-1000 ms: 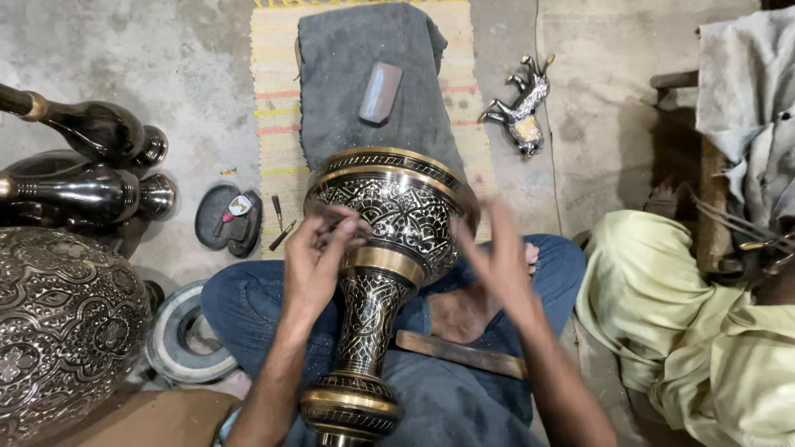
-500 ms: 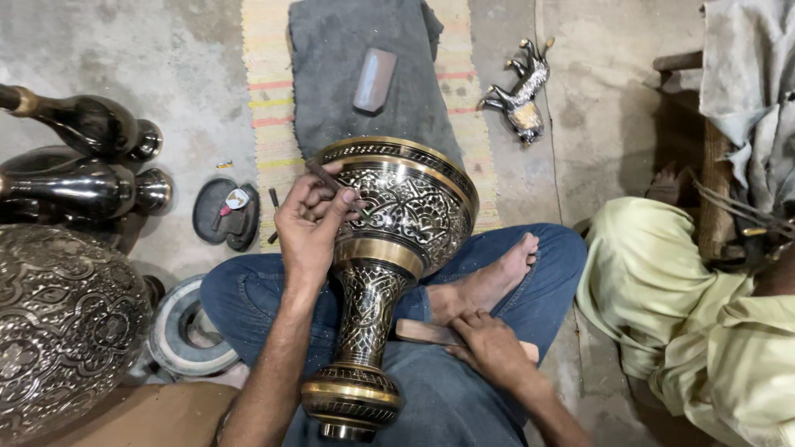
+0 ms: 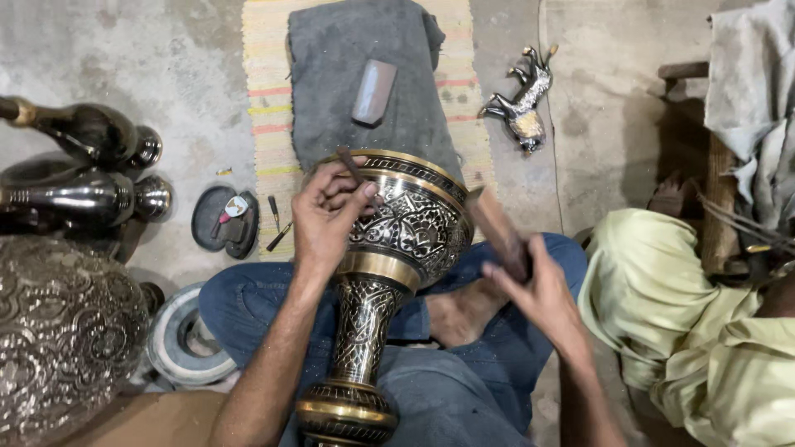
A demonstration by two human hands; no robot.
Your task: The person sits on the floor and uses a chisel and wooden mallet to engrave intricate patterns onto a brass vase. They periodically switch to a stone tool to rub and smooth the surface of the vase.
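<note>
Large engraved brass goblet-shaped vase with black inlay [image 3: 389, 273] lies across the lap between both hands, mouth away from the body, foot toward it; inside not visible. Left hand [image 3: 327, 217] rests on the vase bowl near the rim, fingers clenched around a thin dark metal chisel [image 3: 354, 170], tip against the engraving. Right hand [image 3: 538, 285], just right of the bowl and off it, grips a dark wooden mallet [image 3: 499, 230] raised beside the rim. Beyond the left hand: grey folded cloth [image 3: 364, 74] with a small grey rectangular block [image 3: 374, 91] on it. Farther left: dark metal vases [image 3: 83, 165] lying on the floor.
</note>
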